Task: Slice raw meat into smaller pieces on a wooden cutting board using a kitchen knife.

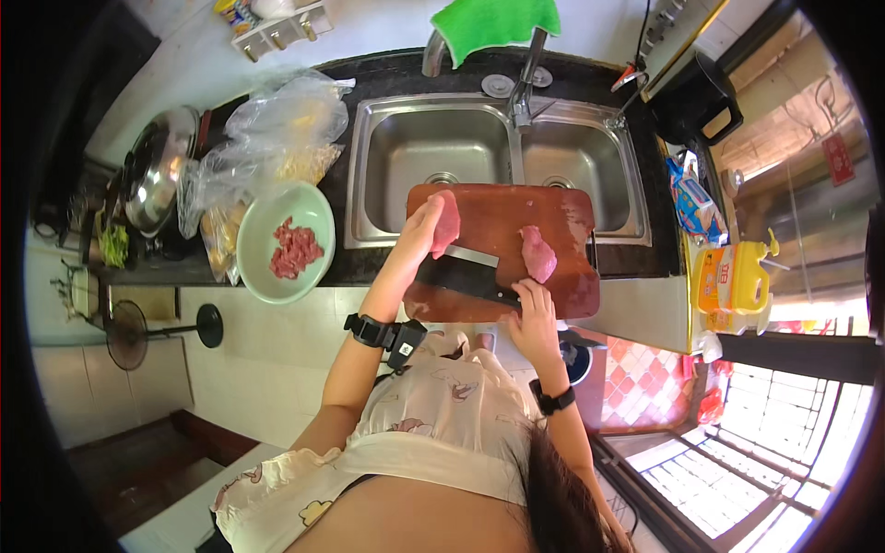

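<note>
My left hand (420,231) grips a piece of raw meat (448,220) over the left side of a reddish-brown cutting board (484,207). Below that meat lies a cleaver (456,276) with a dark blade and a bright edge facing away from me. My right hand (536,311) is around the cleaver's handle, most of which it hides. Just beyond my right fingers, a second piece of raw meat (539,256) rests on the board. Left of the board, a pale green bowl (319,266) contains cut raw meat (296,249).
The board overlaps the front of a steel double sink (387,117) with a faucet (523,110). Plastic bags of food (290,124) sit behind the bowl, near a metal wok lid (162,173). At right stand a yellow jug (733,276), a blue packet (695,200) and a black kettle (691,104).
</note>
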`<state>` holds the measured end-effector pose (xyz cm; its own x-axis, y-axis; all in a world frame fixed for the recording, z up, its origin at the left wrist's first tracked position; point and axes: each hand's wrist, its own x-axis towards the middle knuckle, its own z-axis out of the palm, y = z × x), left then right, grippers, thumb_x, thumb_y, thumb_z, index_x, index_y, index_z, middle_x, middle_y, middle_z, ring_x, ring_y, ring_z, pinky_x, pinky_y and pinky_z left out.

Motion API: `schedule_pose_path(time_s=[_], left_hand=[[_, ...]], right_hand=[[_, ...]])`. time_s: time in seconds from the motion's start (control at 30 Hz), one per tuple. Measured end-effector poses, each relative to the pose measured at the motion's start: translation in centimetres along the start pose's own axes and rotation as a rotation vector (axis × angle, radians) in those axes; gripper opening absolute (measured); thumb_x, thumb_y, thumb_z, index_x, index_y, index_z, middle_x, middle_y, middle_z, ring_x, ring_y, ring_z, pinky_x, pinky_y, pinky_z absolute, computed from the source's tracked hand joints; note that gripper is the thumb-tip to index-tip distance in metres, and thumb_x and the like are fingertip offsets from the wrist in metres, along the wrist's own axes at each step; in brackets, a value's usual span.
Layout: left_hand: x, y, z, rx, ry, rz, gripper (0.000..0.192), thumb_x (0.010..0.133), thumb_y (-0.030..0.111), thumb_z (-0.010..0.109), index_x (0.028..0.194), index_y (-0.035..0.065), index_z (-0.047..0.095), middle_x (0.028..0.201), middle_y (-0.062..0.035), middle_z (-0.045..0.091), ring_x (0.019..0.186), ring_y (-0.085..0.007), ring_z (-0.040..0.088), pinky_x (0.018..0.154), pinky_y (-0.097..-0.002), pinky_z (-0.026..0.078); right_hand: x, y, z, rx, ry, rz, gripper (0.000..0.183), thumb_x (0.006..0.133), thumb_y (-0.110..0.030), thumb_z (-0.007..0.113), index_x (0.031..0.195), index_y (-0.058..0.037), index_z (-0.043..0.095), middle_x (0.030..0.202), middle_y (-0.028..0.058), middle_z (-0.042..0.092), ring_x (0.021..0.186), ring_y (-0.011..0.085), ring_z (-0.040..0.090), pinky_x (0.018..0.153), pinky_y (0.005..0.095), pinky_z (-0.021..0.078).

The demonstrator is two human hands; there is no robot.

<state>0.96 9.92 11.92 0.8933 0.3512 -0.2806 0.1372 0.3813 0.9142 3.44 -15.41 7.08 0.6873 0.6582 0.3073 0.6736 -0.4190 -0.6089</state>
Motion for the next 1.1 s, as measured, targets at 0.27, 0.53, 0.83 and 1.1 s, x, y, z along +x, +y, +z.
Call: schedule_pose_path(time_s=[0.27,0.53,0.83,1.1], left_hand=[[-1.9,-3.1,-2.8,0.351,0.242,0.017,0.043,0.076,0.024,0.066,0.111,0.0020,0.053,0.085,-0.0061,0.059,0.071,-0.0131,0.056,0.056,-0.0259,0.044],[-3.2,-3.0,-4.0,0.730,0.649,0.430,0.038,0.071,0.014,0.068,0.105,0.0008,0.056,0.097,-0.0187,0.062,0.087,-0.0330,0.061,0.076,-0.0353,0.048],[-2.5,-7.5,-0.6,1.498,0.243,0.501,0.047,0.067,0.009,0.071,0.109,0.0060,0.052,0.099,-0.0161,0.053,0.091,-0.0352,0.054,0.075,-0.0419,0.045],[-1.9,-8.7,-2.2,0.881,0.315,0.280,0.024,0.077,0.023,0.067,0.087,0.0012,0.062,0.089,-0.0149,0.056,0.090,-0.0334,0.054,0.079,-0.0400,0.045]], right_hand=[[1.5,2.5,3.7,-0.341,-0.412,0.094,0.040,0.059,-0.010,0.069,0.094,0.0005,0.052,0.096,0.0147,0.052,0.094,0.0317,0.053,0.081,0.0413,0.0478],[1.2,2.1,0.7,-0.012,-0.395,0.358,0.020,0.070,-0.016,0.061,0.074,0.0033,0.055,0.075,0.0170,0.060,0.066,0.0287,0.062,0.063,0.0386,0.0502],[1.2,2.4,-2.2,0.789,-0.187,0.910,0.029,0.081,-0.020,0.067,0.064,-0.0021,0.053,0.053,0.0016,0.049,0.039,0.0094,0.047,0.036,0.0246,0.0385],[0.3,1.6,-1.6,0.753,-0.244,0.867,0.029,0.082,-0.021,0.066,0.065,0.0004,0.055,0.052,0.0030,0.052,0.041,0.0097,0.050,0.037,0.0248,0.0395]])
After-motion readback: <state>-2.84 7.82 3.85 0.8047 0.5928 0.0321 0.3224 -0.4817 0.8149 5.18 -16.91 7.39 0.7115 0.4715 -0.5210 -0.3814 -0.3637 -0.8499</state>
